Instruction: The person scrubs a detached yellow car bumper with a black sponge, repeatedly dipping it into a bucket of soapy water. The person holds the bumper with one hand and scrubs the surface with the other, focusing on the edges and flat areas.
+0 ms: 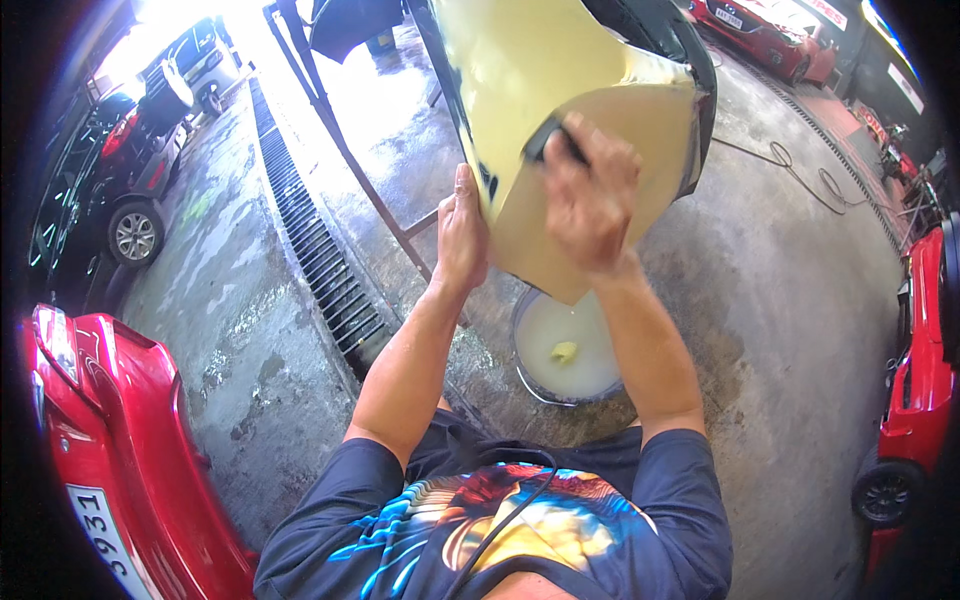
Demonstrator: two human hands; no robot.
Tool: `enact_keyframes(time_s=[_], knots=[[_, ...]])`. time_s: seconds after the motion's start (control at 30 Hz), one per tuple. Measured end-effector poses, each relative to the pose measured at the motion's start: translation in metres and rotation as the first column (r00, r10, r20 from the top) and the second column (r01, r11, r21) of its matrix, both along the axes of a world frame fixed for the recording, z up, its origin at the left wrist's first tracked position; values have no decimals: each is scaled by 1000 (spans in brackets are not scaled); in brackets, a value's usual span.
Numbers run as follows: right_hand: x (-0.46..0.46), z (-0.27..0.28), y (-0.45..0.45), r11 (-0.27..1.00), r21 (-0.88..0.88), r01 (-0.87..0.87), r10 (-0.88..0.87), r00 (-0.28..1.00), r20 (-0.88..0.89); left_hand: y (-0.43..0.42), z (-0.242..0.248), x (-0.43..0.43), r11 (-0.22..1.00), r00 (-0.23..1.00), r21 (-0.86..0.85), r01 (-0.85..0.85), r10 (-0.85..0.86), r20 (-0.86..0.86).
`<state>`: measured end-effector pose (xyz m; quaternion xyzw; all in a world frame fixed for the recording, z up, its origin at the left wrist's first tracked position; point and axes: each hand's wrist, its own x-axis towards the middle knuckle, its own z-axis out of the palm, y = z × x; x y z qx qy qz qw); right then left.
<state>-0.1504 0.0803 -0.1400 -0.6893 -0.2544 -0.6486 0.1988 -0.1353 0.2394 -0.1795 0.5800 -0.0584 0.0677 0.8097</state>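
A pale yellow car body panel (544,56), probably a bumper cover, stands before me on a metal stand. Its lower part is duller and looks wet. My left hand (463,232) grips the panel's left edge, thumb up along the rim. Against the panel's face, my right hand (592,191) presses a dark flat pad (540,140), perhaps wet sandpaper or a sanding block. That hand is blurred and its fingertips are partly hidden. Below the panel's lower tip sits a round tub (525,386) of cloudy water. A yellow sponge-like lump (564,352) shows in the water.
A slotted floor drain (307,240) runs along the wet concrete floor on the left. Steel legs of the stand (352,161) slant down nearby. Red car bumper (142,420) at lower left, dark car (82,195) behind it. A hose (802,172) and red vehicle parts (926,337) lie right.
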Motion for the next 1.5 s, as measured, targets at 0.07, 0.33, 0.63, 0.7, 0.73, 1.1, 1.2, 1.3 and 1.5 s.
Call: enact_keyframes(time_s=[0.07, 0.33, 0.63, 0.7, 0.73, 1.1, 1.2, 1.3, 1.5], knots=[[4, 0, -1, 991, 116, 62, -53, 995, -81, 0, 1, -1, 1000, 1000, -8, 8, -8, 29], [-3, -4, 0, 1000, -14, 1, -1, 1000, -7, 6, -4, 6, 998, 998, 10, 66, -66, -6], [-32, -83, 8, 983, 21, -181, 182, 976, -119, -8, 10, -2, 996, 995, -10, -94, 94, -20], [-57, -123, -8, 972, 143, -189, 214, 959, -187, -1, 6, -1, 996, 994, 19, -85, 86, -61], [-69, -140, -23, 958, 234, -169, 223, 948, -229, 3, 0, -1, 998, 996, -6, -59, 59, -62], [-73, -320, -112, 987, -99, 126, -95, -32, -995, -13, -193, -42, 738, 995, 668, 89, -103, -20], [-59, -354, -98, 969, -160, 188, -85, -355, -931, -55, -259, -36, 52, 838, 936, 349, -464, -287], [-58, -364, -91, 958, 28, 284, 128, -339, -932, -90, -319, -36, -276, 697, 894, 353, -559, -448], [-53, -350, -104, 825, 40, 563, 203, -230, -952, -108, -378, -54, -310, 588, 701, 642, -388, -710]])
